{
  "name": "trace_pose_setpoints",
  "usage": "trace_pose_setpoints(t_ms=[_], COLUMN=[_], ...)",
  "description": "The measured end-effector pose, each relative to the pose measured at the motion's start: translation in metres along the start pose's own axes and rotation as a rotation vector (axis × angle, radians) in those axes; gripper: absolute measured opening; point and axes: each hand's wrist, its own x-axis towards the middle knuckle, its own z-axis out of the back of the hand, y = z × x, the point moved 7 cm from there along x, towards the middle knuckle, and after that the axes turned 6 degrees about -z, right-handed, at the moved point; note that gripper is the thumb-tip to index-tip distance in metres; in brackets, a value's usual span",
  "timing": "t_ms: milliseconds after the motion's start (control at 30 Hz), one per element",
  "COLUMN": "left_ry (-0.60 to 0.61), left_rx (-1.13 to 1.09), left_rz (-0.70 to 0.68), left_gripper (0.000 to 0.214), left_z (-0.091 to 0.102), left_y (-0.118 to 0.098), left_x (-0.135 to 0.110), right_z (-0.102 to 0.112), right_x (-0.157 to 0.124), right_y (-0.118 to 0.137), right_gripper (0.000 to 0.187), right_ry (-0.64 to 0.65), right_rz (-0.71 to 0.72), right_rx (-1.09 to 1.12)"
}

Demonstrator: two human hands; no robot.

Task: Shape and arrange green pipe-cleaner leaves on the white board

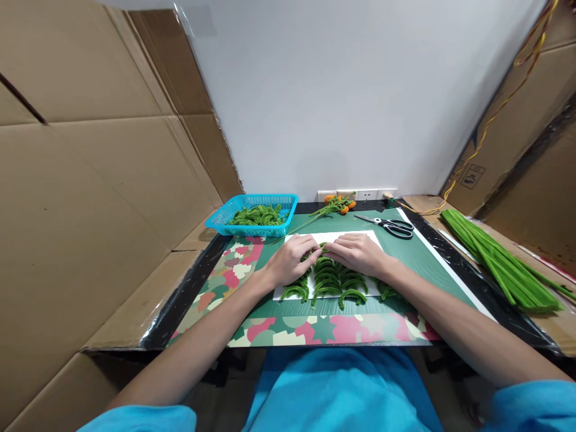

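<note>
a: nearest to us, what's on the worktop?

b: its front edge has a camouflage-patterned mat, and on that lies a white sheet. rows of bent green pipe cleaners sit on the sheet, arched like little hoops, packed close side by side.

a: and the hands?

b: both are down at the far end of those rows, nearly touching each other. the left hand and the right hand have fingers curled narrow around one green piece at the top of the middle row. i judge they're pinching it between them, though the fingertips hide the grip itself.

a: any advice for doing this well?

b: i'd say keep the pinch short and near the bend, so the wire folds where wanted and the fuzz isn't crushed. keep the wrists low, since the forearms pass right over the finished hoops and could knock them out of line.

a: further back?

b: scissors lie closed to the right, apart from the hands. straight green stems are bundled at the far right. a blue basket at the left rear holds more bent green pieces, and a sprig with orange blossoms rests by the wall sockets.
</note>
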Motion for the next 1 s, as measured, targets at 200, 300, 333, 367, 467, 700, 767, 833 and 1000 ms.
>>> trace_pose_setpoints(t_ms=[200, 300, 333, 367, 467, 700, 767, 833, 1000], left_ry=[-0.002, -0.008, -0.010, -0.011, -0.006, 0.008, 0.008, 0.010, 0.021], left_rx=[0.003, -0.001, -0.001, -0.002, -0.005, -0.019, -0.020, -0.020, -0.020], left_rz=[-0.004, -0.013, -0.016, -0.017, -0.013, 0.007, 0.007, 0.005, 0.006], left_gripper=[0.024, 0.023, 0.022, 0.022, 0.022, 0.024, 0.024, 0.024, 0.024], left_z=[-0.0001, 0.0001, 0.0002, 0.0003, 0.0001, -0.0003, -0.0001, -0.0004, -0.0021], left_y=[-0.0004, -0.0007, -0.0008, -0.0009, -0.0009, -0.0009, -0.0007, -0.0005, 0.0004], left_x=[0.0004, 0.0008, 0.0009, 0.0009, 0.0010, 0.0010, 0.0009, 0.0006, -0.0002], right_z=[-0.0021, -0.0022, -0.0024, -0.0027, -0.0030, -0.0034, -0.0030, -0.0018, -0.0014], right_x=[-0.0012, -0.0017, -0.0018, -0.0018, -0.0019, -0.0018, -0.0014, -0.0009, -0.0011], right_y=[-0.0013, -0.0014, -0.0014, -0.0015, -0.0015, -0.0014, -0.0011, -0.0006, -0.0003], right_gripper=[0.026, 0.025, 0.025, 0.026, 0.025, 0.025, 0.026, 0.027, 0.026], right_ry=[0.010, 0.012, 0.015, 0.019, 0.023, 0.029, 0.029, 0.021, 0.014], right_rz=[-0.007, -0.006, -0.007, -0.009, -0.011, -0.019, -0.018, -0.012, -0.009], right_rx=[0.007, 0.016, 0.017, 0.017, 0.023, 0.035, 0.032, 0.034, 0.043])
